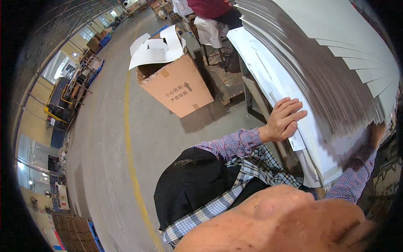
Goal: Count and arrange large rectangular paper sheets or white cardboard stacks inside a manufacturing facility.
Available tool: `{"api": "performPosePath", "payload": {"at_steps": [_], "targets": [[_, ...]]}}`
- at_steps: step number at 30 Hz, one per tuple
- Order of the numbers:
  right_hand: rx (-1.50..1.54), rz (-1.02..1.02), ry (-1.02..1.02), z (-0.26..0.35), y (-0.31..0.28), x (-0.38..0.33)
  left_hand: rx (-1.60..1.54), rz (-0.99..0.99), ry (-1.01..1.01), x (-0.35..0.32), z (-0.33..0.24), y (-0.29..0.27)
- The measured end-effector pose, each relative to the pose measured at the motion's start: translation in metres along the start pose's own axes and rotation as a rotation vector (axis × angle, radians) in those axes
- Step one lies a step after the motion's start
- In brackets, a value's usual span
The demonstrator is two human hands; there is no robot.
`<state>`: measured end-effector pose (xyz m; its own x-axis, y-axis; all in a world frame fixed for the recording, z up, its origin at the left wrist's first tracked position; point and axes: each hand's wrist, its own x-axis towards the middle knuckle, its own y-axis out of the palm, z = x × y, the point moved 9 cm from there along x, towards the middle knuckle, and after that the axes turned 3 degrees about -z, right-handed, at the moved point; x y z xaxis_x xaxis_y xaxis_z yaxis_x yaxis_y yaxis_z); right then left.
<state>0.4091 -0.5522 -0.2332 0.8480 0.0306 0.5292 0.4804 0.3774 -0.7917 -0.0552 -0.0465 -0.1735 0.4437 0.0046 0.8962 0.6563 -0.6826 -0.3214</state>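
Note:
A tall stack of thin card sheets (319, 80), grey at the edges and white on top, leans and fans out on a work table at the right. Under it lie white sheets (262, 69) along the table's near side. My left hand (285, 119) rests over the edge of these white sheets, left of the stack, fingers stretched out and holding nothing that I can see. My right hand (378, 133) is at the stack's lower right corner. Its fingers are hidden behind the sheets, so its grip does not show.
An open brown cardboard box (180, 86) with white card cutouts (161, 50) on top stands on the floor to the left. Beyond the table, a person in dark red (208, 7) is partly in view. A yellow line (128, 126) runs along the floor. Stacked brown cardboard (75, 231) sits at lower left.

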Motion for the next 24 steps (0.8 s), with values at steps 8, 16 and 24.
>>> {"api": "performPosePath", "payload": {"at_steps": [8,16,24], "targets": [[0.239,-0.136,-0.071,0.002,-0.057,-0.01,-0.061,-0.025,0.029,0.005,-0.005,0.006],[0.202,-0.179,0.049,0.03,-0.046,-0.021,-0.003,-0.014,0.014,0.004,-0.004,0.004],[0.194,-0.165,-0.054,0.032,-0.035,-0.011,0.008,-0.001,0.011,0.003,-0.002,0.003]]}}
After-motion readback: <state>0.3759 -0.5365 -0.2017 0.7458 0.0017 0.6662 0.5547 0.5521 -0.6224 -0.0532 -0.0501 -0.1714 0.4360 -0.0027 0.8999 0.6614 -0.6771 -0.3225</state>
